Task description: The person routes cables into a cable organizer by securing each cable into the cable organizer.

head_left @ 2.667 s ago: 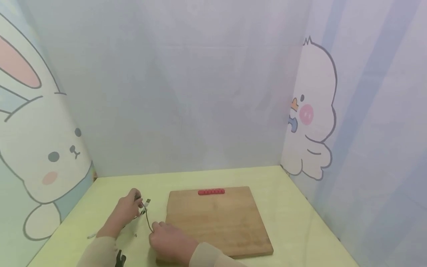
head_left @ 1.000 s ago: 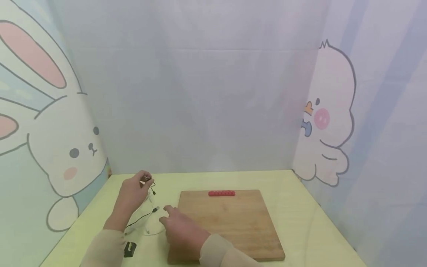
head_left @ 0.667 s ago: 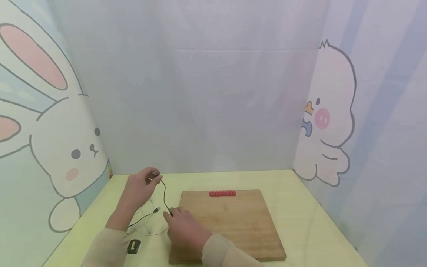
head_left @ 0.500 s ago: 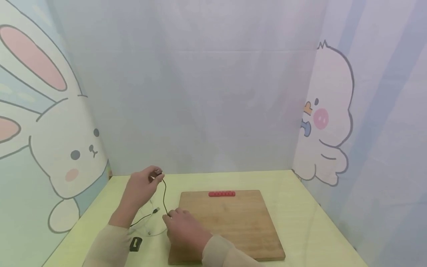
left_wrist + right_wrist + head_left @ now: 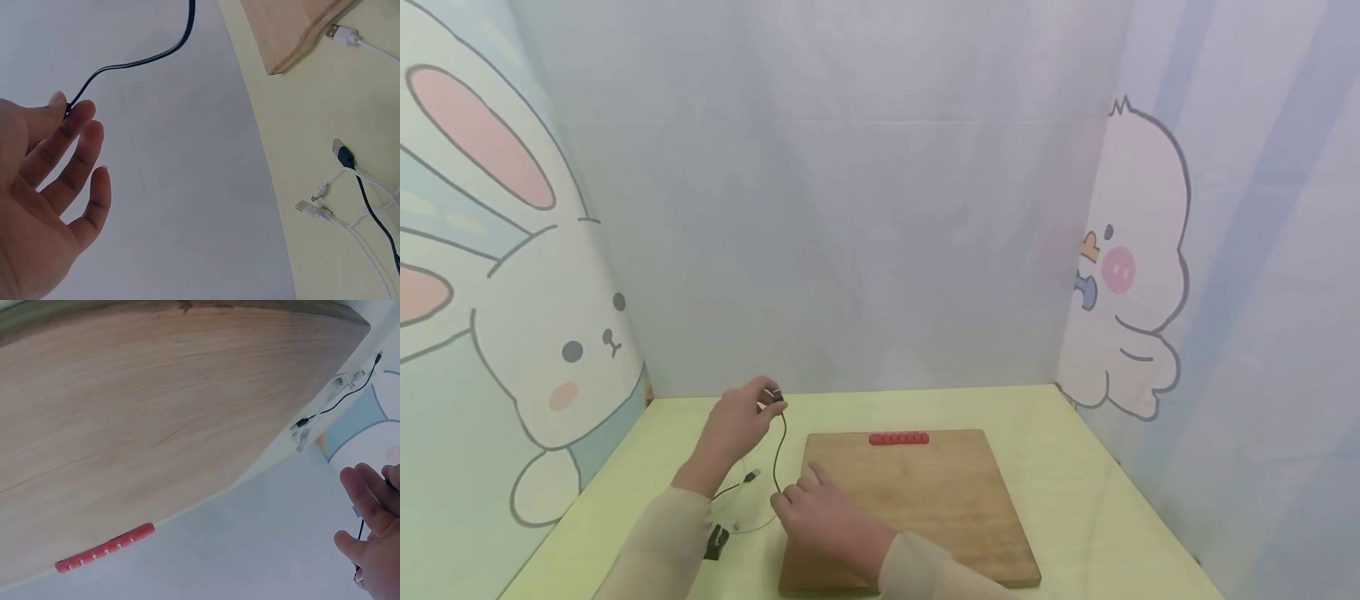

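While the left hand pinches one end, a black cable curves down to the right hand

The left thumb and fingertips are clamped on the cable's upper end, the other fingers loosely bent. Lower and to the right of that grip, the right hand pinches the cable too, its fingers hiding the tip. Beneath the right hand and spreading rightward is a wooden board, a red strip at its far edge. Left of the right hand's grip, a second black cable and white cables lie on the pale yellow table; a small black object sits nearer the person.
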